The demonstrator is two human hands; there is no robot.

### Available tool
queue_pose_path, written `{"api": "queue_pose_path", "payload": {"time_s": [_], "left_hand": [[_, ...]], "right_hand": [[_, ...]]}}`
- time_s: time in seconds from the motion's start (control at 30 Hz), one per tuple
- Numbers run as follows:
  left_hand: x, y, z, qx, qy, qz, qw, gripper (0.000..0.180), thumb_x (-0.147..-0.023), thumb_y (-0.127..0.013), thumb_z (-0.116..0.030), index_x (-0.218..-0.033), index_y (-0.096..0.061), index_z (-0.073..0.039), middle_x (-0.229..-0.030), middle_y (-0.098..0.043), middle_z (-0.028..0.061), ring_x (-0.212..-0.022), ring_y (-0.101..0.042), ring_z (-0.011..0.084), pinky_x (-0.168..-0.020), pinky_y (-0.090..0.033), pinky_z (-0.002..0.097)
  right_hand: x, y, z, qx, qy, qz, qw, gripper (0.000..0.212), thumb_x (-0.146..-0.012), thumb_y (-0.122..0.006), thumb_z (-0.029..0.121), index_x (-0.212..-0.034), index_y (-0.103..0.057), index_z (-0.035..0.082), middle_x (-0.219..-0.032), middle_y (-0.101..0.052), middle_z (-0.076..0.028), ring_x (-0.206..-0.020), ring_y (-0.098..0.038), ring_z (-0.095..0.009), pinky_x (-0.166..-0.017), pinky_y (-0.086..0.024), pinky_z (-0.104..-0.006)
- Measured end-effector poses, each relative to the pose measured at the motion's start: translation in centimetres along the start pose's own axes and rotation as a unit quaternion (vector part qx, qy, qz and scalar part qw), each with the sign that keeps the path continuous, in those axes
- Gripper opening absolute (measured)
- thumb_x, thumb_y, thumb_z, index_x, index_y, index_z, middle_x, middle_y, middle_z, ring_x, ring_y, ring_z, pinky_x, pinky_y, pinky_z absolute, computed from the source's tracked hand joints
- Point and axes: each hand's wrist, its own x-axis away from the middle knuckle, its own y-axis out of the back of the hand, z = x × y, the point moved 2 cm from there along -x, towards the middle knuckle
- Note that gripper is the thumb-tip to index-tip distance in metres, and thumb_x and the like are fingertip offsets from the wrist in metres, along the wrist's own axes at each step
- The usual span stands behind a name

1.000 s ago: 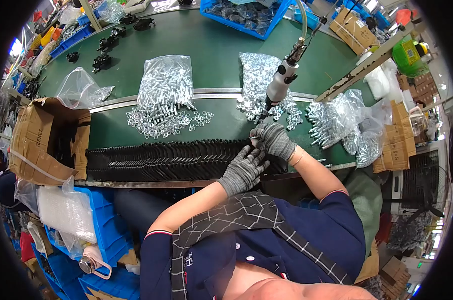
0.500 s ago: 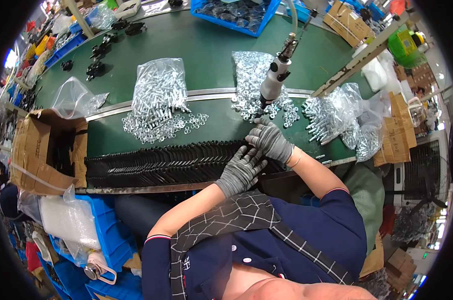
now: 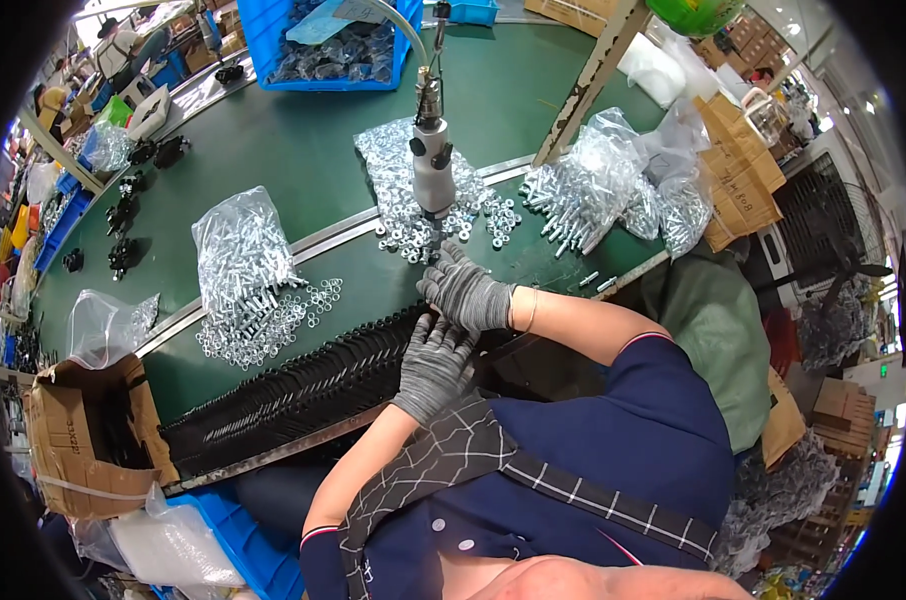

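Both my hands wear grey striped gloves and meet at the right end of a long row of black parts [image 3: 293, 392] along the table's near edge. My left hand [image 3: 435, 370] lies over the row's end with its fingers stretched out. Just beyond it my right hand [image 3: 468, 292] has its fingers curled together; whatever is beneath them is hidden. A silver air screwdriver [image 3: 434, 178] hangs upright on its hose, its lower tip right beside my right fingertips. Loose silver nuts [image 3: 405, 232] spill from a clear bag behind the tool.
Left of these, another bag of silver bolts [image 3: 241, 262] and loose rings lies open. More bagged bolts [image 3: 583, 195] sit at the right, near a painted post [image 3: 591, 85]. A cardboard box [image 3: 93, 440] stands at the row's left end; a blue bin [image 3: 258, 50] is at the back.
The whole view has turned, so the table now slants. Both hands stay together at the row's end, close to the screwdriver tip. The screwdriver appears more upright.
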Motion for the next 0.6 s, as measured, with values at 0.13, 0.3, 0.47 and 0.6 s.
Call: {"api": "queue_pose_path", "payload": {"time_s": [0.13, 0.3, 0.47, 0.6], "left_hand": [[0.5, 0.2, 0.0, 0.01, 0.021, 0.003, 1.0, 0.064, -0.079, -0.063, -0.041, -0.136, -0.054, -0.015, -0.134, -0.055, 0.0156, -0.131, -0.045, 0.0325, -0.117, -0.021, 0.0528], [1.3, 1.0, 0.3, 0.018, 0.013, 0.007, 1.0, 0.061, -0.081, -0.062, -0.038, -0.136, -0.054, -0.013, -0.132, -0.057, 0.0149, -0.131, -0.046, 0.0314, -0.116, -0.022, 0.0526], [3.3, 1.3, 0.6, 0.027, 0.012, -0.01, 1.0, 0.059, -0.083, -0.061, -0.037, -0.135, -0.054, -0.012, -0.132, -0.058, 0.0142, -0.132, -0.045, 0.0309, -0.116, -0.021, 0.0525], [4.6, 2.2, 0.7, 0.032, 0.017, 0.007, 0.999, 0.059, -0.082, -0.061, -0.037, -0.135, -0.054, -0.012, -0.132, -0.058, 0.0141, -0.132, -0.045, 0.0313, -0.117, -0.02, 0.0524]], "right_hand": [[-1.2, 2.4, 0.5, -0.022, -0.002, 0.119, 0.993, 0.044, -0.086, -0.059, 0.039, -0.117, -0.063, 0.007, -0.114, -0.062, -0.014, -0.117, -0.055, -0.034, -0.115, -0.02, -0.0575], [-0.3, 0.4, 1.2, 0.021, 0.012, -0.043, 0.999, 0.04, -0.088, -0.057, 0.037, -0.112, -0.063, 0.006, -0.109, -0.063, -0.013, -0.112, -0.056, -0.033, -0.113, -0.021, -0.0594], [-2.2, 1.4, 3.2, 0.005, 0.009, 0.076, 0.997, 0.034, -0.088, -0.057, 0.036, -0.104, -0.064, 0.007, -0.105, -0.063, -0.011, -0.111, -0.056, -0.032, -0.113, -0.021, -0.0597], [-1.9, 1.0, 4.5, -0.038, 0.05, -0.12, 0.991, 0.031, -0.088, -0.058, 0.036, -0.098, -0.064, 0.008, -0.101, -0.063, -0.009, -0.109, -0.056, -0.031, -0.114, -0.021, -0.0587]]}}
